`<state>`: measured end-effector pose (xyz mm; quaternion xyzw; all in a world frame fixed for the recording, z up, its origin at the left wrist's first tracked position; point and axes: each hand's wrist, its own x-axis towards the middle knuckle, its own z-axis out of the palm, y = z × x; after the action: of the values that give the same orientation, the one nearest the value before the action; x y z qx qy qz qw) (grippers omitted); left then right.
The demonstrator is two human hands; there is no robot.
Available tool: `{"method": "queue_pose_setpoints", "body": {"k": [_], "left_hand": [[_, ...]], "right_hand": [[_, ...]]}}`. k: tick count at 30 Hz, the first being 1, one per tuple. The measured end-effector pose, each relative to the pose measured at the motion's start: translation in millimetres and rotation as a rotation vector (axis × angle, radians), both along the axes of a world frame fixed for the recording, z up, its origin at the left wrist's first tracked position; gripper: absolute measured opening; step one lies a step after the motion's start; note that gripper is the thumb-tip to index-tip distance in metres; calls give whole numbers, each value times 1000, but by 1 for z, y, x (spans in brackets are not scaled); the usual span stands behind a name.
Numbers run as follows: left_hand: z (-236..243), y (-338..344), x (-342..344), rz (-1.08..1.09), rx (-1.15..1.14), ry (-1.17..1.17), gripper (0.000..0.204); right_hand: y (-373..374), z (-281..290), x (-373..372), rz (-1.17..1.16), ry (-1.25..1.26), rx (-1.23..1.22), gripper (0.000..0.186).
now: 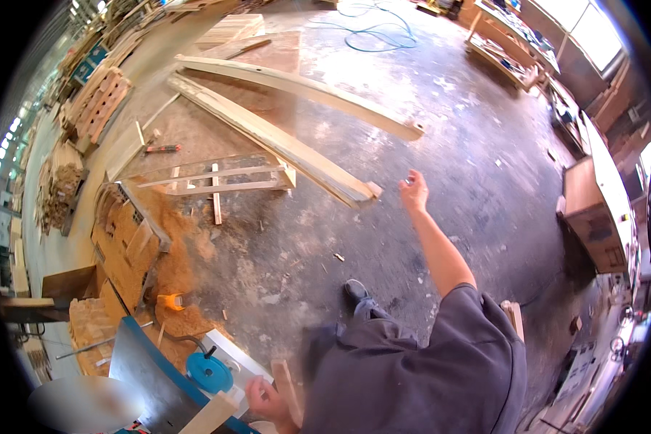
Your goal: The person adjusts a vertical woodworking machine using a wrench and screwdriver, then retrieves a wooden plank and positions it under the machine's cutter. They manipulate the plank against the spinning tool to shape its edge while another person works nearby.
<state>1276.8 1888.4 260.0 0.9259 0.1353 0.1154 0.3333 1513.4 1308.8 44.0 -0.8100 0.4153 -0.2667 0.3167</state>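
Note:
My right hand [414, 192] reaches forward over the floor with loosely bent fingers apart and nothing in it. Just left of it lies the end of a long pale wooden beam [282, 147]. A second long, slightly curved beam [304, 87] ends a little farther off. My left hand [266, 400] is low beside a blue machine [163, 376], its fingers loosely curled with a gap between them; I see nothing held. A short wooden piece [285, 387] stands right next to that hand, and a blue handwheel [210, 372] is to its left.
Sawdust [184, 271] heaps up at the left near a wooden frame stand [224, 179]. Stacked timber [59, 184] and a pallet [101, 105] line the far left. A blue hose [380, 32] coils on the far floor. A wooden cabinet [593, 217] stands at the right.

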Motion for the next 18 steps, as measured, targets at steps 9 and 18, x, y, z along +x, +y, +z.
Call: {"method": "queue_pose_setpoints", "body": {"k": [9, 18], "left_hand": [[-45, -25, 113, -241, -166, 0, 16], [-33, -95, 190, -138, -289, 50, 26]], "right_hand": [[-98, 88, 74, 133, 337, -228, 80], [-153, 134, 153, 477, 929, -180, 75]]}}
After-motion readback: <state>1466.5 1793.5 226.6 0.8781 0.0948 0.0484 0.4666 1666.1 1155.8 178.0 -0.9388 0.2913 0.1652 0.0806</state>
